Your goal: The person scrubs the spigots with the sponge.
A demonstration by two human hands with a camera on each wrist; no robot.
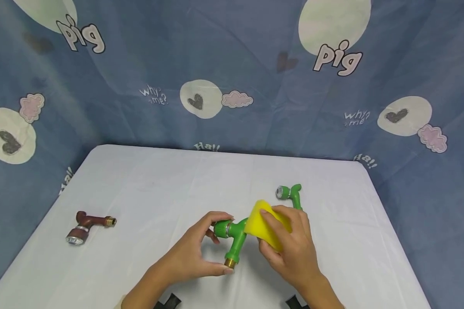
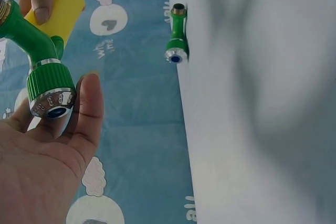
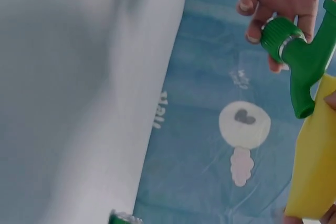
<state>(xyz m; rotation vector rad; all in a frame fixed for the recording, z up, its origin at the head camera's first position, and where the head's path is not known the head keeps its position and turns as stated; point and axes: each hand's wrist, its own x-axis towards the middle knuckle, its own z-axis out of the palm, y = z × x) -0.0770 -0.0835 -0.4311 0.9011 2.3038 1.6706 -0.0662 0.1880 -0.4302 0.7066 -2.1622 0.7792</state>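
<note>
My left hand (image 1: 191, 253) holds a green faucet (image 1: 237, 240) between thumb and fingers. Its thumb is at the brass threaded end, and the fingers are round the ribbed knob. With my right hand (image 1: 297, 257) I pinch a yellow sponge (image 1: 256, 225) against the faucet's spout side. In the left wrist view the knob (image 2: 50, 82) shows a silver rim and a dark blue centre, with fingers behind it. The right wrist view has the spout (image 3: 302, 100) right at the edge of the sponge (image 3: 312, 166).
A second green faucet (image 1: 295, 196) lies beyond my right hand, partly hidden by it. At the left of the white table (image 1: 158, 184) lies a brown faucet (image 1: 87, 223) with a brass end. Blue printed cloth (image 1: 232, 133) hangs behind the table.
</note>
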